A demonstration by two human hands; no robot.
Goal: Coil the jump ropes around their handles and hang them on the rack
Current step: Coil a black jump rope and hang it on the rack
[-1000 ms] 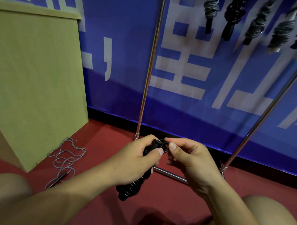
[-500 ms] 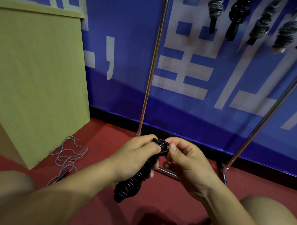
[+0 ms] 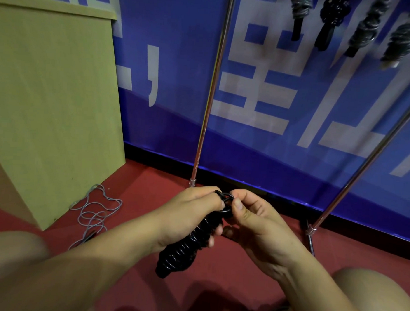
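Nearby, loose grey rope [image 3: 93, 217] beside wooden box [image 3: 51, 106].

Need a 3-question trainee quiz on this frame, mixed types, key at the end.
1. True or false: the black jump rope is already coiled around its handles.
2. Multiple choice: the loose grey jump rope lies (A) on the rack, (B) on the red floor beside the wooden box, (C) in the right hand.
3. Fill in: the left hand grips the bundle while the right hand pinches the rope ____ at its top end.

Key: 1 true; 2 B; 3 loop.
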